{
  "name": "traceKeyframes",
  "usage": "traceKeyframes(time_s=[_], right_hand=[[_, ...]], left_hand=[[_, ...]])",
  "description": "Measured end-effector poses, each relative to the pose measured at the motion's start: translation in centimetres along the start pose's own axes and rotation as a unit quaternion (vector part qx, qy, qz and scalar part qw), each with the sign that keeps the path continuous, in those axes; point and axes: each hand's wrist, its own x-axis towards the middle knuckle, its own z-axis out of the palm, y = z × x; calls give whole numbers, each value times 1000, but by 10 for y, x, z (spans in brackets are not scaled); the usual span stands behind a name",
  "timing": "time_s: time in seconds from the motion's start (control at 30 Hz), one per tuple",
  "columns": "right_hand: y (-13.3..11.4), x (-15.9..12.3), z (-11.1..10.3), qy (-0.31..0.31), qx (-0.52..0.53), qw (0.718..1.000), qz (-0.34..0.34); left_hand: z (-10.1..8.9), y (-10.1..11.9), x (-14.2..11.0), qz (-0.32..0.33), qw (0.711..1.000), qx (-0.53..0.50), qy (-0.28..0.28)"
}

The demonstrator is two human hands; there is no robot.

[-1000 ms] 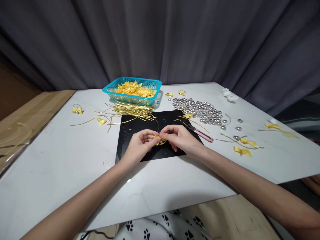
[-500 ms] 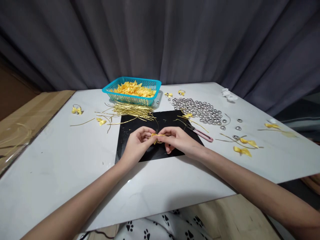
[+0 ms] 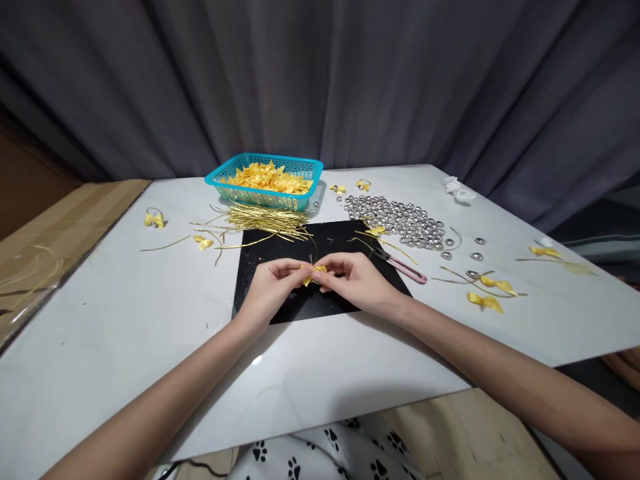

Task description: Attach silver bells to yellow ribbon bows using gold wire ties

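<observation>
Over the black mat [image 3: 295, 313], my left hand [image 3: 273, 287] and my right hand [image 3: 353, 280] meet fingertip to fingertip. Both pinch a small yellow ribbon bow [image 3: 307, 280] between thumbs and forefingers. Thin wire ends stick up from the bow's middle. My fingertips cover much of the bow, so I cannot make out how the wire runs behind it. To the right of my right hand lies a pair of pink-handled scissors or snips [image 3: 405, 268], its tip on the mat.
A turquoise basket [image 3: 213, 179] of yellow bows stands at the back. Before it lies a bundle of gold wire ties [image 3: 265, 221]. Many silver beads [image 3: 400, 223] are heaped at the right back. Loose bows [image 3: 485, 302] and wires lie at the right; a wired bow [image 3: 154, 219] sits at the left.
My right fingers have curled in closer to the bow, and its yellow loops show more between my fingertips. My left hand has shifted slightly. Everything else on the table stays put.
</observation>
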Motion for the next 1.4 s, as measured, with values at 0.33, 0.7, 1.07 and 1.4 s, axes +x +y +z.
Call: traceKeyframes(time_s=[0.33,0.7,1.07,1.4], right_hand=[[0,-1,-3,78,-135,984,-90],[1,-3,-7,69,-264,932,-238],[0,-2,-16,31,-346,902,-257],[-2,3,-20,-37,-358,911,-202]], left_hand=[[4,1,0,25,999,18,9],[3,-3,0,74,994,80,-5],[5,-4,-3,62,987,130,-70],[1,-11,0,48,983,143,-106]])
